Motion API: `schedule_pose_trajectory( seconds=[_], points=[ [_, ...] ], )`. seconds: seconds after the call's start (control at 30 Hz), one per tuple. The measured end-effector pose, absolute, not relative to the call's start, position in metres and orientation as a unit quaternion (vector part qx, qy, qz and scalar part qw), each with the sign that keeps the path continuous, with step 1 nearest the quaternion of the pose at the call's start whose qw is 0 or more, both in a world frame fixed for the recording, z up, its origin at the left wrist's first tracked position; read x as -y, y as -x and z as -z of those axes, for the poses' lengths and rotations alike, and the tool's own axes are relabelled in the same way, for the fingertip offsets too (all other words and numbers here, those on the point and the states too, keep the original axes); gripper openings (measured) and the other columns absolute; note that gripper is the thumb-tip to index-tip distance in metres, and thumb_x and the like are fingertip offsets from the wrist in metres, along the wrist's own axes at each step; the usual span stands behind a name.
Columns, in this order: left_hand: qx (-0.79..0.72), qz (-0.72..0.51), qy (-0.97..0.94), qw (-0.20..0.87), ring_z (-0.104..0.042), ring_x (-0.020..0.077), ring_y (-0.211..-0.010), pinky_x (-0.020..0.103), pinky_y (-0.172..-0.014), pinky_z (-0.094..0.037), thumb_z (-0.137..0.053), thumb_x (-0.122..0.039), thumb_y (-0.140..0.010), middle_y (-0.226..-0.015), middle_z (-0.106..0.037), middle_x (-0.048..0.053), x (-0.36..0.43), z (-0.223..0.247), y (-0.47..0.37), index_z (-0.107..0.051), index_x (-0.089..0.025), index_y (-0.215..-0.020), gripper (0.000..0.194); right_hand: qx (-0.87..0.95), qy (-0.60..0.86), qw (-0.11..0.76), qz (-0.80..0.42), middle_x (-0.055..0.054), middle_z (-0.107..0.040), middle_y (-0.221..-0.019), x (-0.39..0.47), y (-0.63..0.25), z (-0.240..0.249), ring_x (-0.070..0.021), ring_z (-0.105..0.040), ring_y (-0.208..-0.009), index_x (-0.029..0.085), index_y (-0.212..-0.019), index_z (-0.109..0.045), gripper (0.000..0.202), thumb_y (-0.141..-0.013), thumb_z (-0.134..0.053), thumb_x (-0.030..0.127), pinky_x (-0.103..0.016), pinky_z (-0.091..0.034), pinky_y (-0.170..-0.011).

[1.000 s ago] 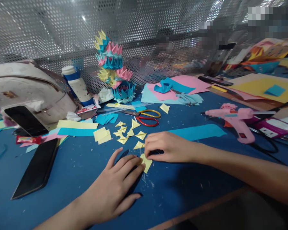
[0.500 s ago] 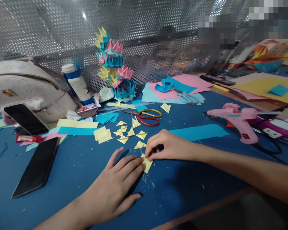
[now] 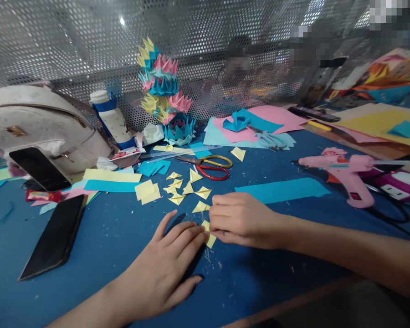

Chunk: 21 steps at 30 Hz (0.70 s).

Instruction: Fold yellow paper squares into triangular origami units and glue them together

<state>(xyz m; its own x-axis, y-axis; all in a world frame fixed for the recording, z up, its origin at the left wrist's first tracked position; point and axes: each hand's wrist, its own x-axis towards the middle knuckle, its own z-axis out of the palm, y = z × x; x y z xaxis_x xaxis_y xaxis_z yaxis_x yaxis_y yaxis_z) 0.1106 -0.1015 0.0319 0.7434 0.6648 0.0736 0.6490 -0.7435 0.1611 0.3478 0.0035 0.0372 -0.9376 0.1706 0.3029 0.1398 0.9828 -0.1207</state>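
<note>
A small yellow paper square (image 3: 210, 241) lies on the blue tabletop between my two hands. My left hand (image 3: 174, 255) rests flat with fingers spread, its fingertips on the paper's left edge. From the other side my right hand (image 3: 244, 218) covers the paper's right part, fingers curled closed against it; the fingertips are partly hidden. Just beyond sit several folded yellow paper triangles (image 3: 187, 187) and a few flat yellow squares (image 3: 147, 192). Scissors (image 3: 214, 166) with one yellow and one red handle lie behind them.
A blue paper strip (image 3: 283, 190) and a pink glue gun (image 3: 348, 171) lie to the right. Phones (image 3: 56, 237), a white backpack (image 3: 37, 118) and a bottle (image 3: 112, 120) are leftward. A tall folded-paper model (image 3: 167, 91) stands before the perforated metal screen (image 3: 205, 27).
My right hand has turned, its fingers curling lower over the yellow paper square and hiding more of it. My left hand stays in place. The view has shifted slightly.
</note>
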Motion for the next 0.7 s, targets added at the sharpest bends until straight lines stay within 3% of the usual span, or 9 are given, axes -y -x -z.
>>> schedule_pose_trajectory(
  seconds=[0.33, 0.7],
  points=[
    [-0.355, -0.064, -0.930, 0.065, -0.040, 0.0302, -0.139, 0.061, -0.121, -0.013, -0.049, -0.036, -0.100, -0.152, -0.045, 0.009, 0.1008, -0.0329, -0.1090, -0.029, -0.019, -0.154, 0.060, 0.975, 0.074, 0.203, -0.046, -0.002, -0.062, -0.077, -0.0071, -0.3467, -0.0292, -0.0156, -0.043, -0.076, 0.017, -0.079, -0.061, 0.026, -0.100, -0.047, 0.021, -0.029, -0.030, -0.066],
    [-0.353, -0.060, -0.931, 0.067, -0.040, 0.0294, -0.140, 0.061, -0.122, -0.010, -0.048, -0.034, -0.100, -0.152, -0.045, 0.008, 0.1003, -0.0324, -0.1091, -0.028, -0.018, -0.154, 0.060, 0.977, 0.070, 0.194, -0.051, -0.003, -0.062, -0.078, -0.0052, -0.3456, -0.0306, -0.0159, -0.044, -0.077, 0.016, -0.080, -0.062, 0.028, -0.102, -0.045, 0.021, -0.029, -0.032, -0.067]
  ],
)
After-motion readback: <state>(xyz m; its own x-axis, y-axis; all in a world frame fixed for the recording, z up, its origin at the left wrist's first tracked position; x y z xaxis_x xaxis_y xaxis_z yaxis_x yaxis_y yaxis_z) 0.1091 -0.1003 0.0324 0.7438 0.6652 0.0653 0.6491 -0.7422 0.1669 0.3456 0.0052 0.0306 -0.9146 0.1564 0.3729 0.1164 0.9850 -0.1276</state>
